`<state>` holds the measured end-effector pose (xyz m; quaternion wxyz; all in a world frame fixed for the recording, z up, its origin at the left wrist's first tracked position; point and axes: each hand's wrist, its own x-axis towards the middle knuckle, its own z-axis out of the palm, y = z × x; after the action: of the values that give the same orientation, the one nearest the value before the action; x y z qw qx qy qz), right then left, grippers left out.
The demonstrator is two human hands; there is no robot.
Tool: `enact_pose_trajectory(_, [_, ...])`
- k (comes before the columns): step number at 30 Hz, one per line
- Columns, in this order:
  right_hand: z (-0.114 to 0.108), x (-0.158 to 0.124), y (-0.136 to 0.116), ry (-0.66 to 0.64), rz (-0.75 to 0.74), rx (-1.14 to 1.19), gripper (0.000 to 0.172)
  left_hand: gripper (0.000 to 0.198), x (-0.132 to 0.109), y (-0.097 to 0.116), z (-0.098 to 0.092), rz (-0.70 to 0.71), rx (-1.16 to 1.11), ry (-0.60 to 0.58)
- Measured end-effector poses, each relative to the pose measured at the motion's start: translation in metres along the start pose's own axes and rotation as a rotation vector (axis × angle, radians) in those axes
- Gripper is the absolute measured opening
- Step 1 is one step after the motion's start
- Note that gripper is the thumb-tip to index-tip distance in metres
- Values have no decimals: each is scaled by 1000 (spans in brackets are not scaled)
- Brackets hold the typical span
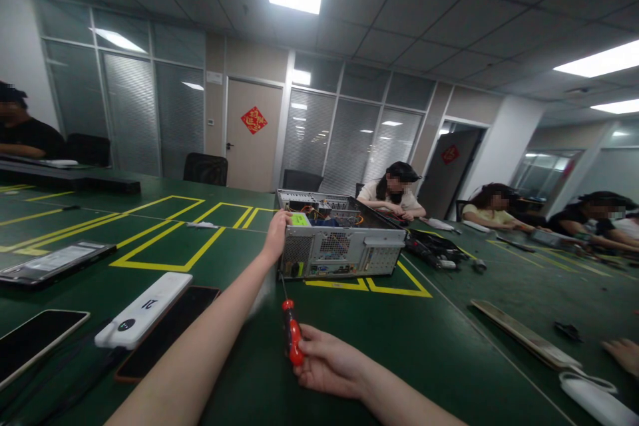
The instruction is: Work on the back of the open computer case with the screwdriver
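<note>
Computer case (357, 249) on green table (429, 346), red screwdriver (292, 333) at lower corner

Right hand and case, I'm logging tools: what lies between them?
In the head view, the screwdriver, held in the right hand with its shaft pointing at the case.

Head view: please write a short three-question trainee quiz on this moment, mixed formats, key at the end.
1. True or false: the left hand grips the screwdriver.
2. Multiple choice: what does the left hand touch? (a) a phone (b) the open computer case (c) a chair
3. Fill in: as seen in this view, the screwdriver's tip is nearest the lower ____ corner of the computer case's facing side.

Key:
1. False; the right hand holds it.
2. b
3. left
</note>
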<state>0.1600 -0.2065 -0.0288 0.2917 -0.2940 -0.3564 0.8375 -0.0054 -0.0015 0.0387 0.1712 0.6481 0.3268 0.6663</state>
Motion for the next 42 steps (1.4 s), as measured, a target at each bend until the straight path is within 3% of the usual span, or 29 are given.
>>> enact_pose_trajectory(4, [-2,2,1,43,-11,46,48,33,0,-1,-1,12,14,-16])
enact_pose_trajectory(11, [0,3,3,99,-26,26,49,34,0,-2,0,9,14,-2])
enact_pose_trajectory(19, [5,-1,0,58,-13,9,52,35,0,1,-1,-4,4,-5])
enact_pose_trajectory(27, [9,-3,-2,102,-12,42,45,33,0,1,-1,-8,-15,-2])
enact_pose_trajectory(32, [6,-1,-2,98,46,125,36,34,0,1,-1,14,-3,-10])
enact_pose_trajectory(42, [-3,1,-3,6,105,175,39,33,0,-1,0,10,10,-11])
